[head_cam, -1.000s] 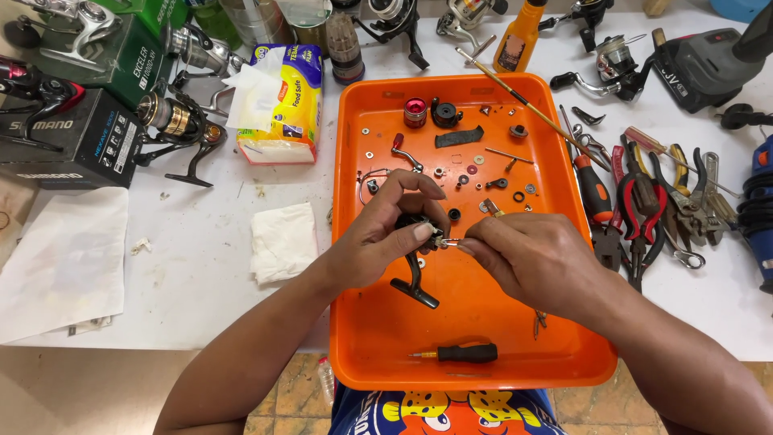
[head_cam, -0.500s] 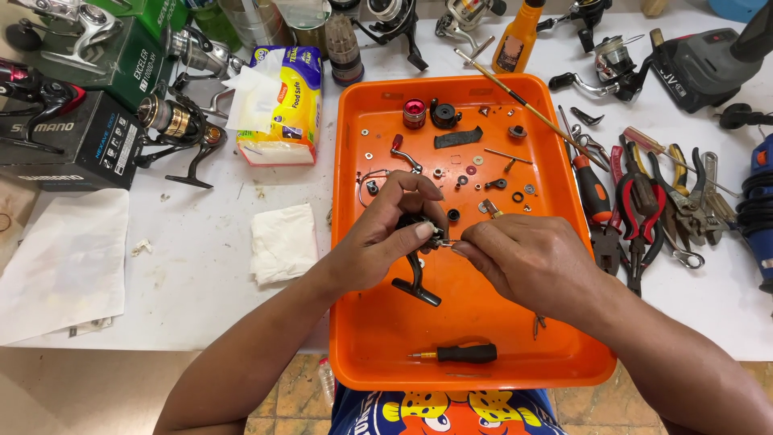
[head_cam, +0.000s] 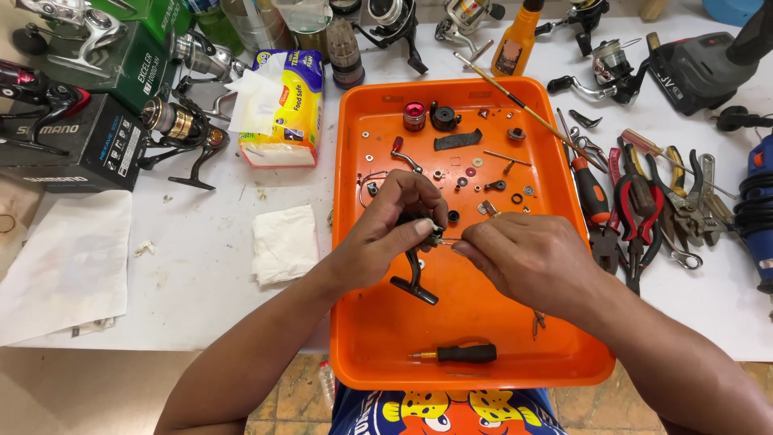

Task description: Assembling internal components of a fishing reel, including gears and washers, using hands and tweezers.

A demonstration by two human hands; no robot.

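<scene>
Over the orange tray [head_cam: 386, 338], my left hand [head_cam: 386, 234] grips a black fishing reel body [head_cam: 415, 274], its foot pointing down toward the tray floor. My right hand [head_cam: 527, 258] pinches a small thin metal part [head_cam: 448, 241] at the side of the reel body, fingertips nearly touching my left thumb. Several small washers, screws and reel parts [head_cam: 475, 161] lie spread on the far half of the tray. A small black-handled screwdriver [head_cam: 459, 353] lies near the tray's front edge.
Pliers and screwdrivers [head_cam: 644, 209] lie to the right of the tray. Fishing reels [head_cam: 181, 129] and boxes [head_cam: 72, 137] stand at the left and back. A tissue pack [head_cam: 282, 105], a crumpled tissue [head_cam: 282, 242], an orange bottle [head_cam: 515, 40] and a power tool [head_cam: 700, 64] sit on the white table.
My right hand has drawn slightly to the right and now pinches the thin part at the reel's side. My left hand keeps holding the reel body almost in the same place.
</scene>
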